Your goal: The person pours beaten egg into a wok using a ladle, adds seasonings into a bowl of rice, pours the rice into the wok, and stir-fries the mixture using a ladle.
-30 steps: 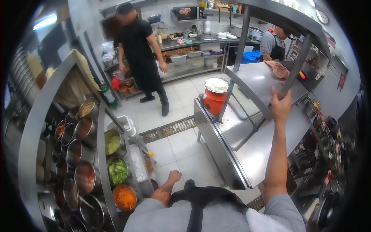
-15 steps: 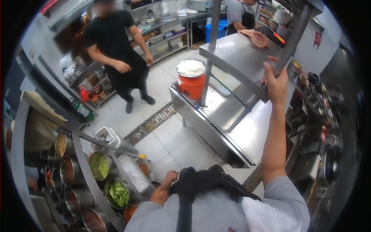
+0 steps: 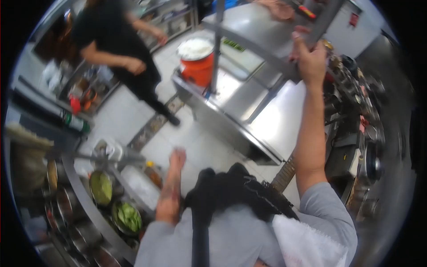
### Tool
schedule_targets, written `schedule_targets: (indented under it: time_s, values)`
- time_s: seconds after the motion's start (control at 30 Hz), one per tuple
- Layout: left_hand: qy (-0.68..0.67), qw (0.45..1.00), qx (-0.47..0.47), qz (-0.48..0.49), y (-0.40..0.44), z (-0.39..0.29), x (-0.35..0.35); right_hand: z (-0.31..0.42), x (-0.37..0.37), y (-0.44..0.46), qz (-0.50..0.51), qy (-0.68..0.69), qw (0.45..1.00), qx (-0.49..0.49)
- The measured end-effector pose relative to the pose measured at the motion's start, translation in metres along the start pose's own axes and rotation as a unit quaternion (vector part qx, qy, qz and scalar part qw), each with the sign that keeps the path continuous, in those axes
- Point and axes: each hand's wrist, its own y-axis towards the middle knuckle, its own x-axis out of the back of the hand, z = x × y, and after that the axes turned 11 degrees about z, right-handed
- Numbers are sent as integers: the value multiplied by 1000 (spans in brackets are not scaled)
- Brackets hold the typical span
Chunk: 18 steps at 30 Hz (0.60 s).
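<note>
At far left, steel pots [image 3: 84, 233] stand crowded in a rack [image 3: 82, 191], with sliced green vegetable [image 3: 128, 217] in one of those nearer the person. Beyond them a co-worker in black [image 3: 113, 35] has come closer, one forearm bent across the front, and is blurred by motion. The clearest change is in the left hand [image 3: 178, 158]: it has swung forward from beside the dark apron [image 3: 231, 191] and now hangs over the tiled floor [image 3: 207, 138], fingers loosely curled, with nothing visible in it. Next comes an orange bucket [image 3: 198, 71] on the near corner of the steel bench [image 3: 284, 120], with a bowl of white food [image 3: 195, 48] on top. Above the bench is a raised shelf [image 3: 240, 20], and raw meat [image 3: 278, 9] lies towards its far side. The right hand [image 3: 311, 64] remains at the metal post [image 3: 327, 20] that rises by this shelf's near corner, apparently wrapped around it, though blur hides how firmly. With one arm swinging free and the other braced, this looks like moving or steadying beside the bench; neither hand is handling food. A white cloth [image 3: 307, 242] hangs below the right shoulder.
</note>
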Motion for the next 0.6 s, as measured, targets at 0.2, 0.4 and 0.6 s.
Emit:
schedule_targets:
  time_s: [0.2,0.4,0.6]
  values:
    - [-434,867,-142,-197,59,-355,-161,-13,-3,3,35,25,999,8]
    - [-497,810,-285,-125,37,-472,-194,-8,-7,1,37,23,999,6]
    - [-345,826,-422,-143,25,-508,-208,-8,-7,2,37,25,999,11]
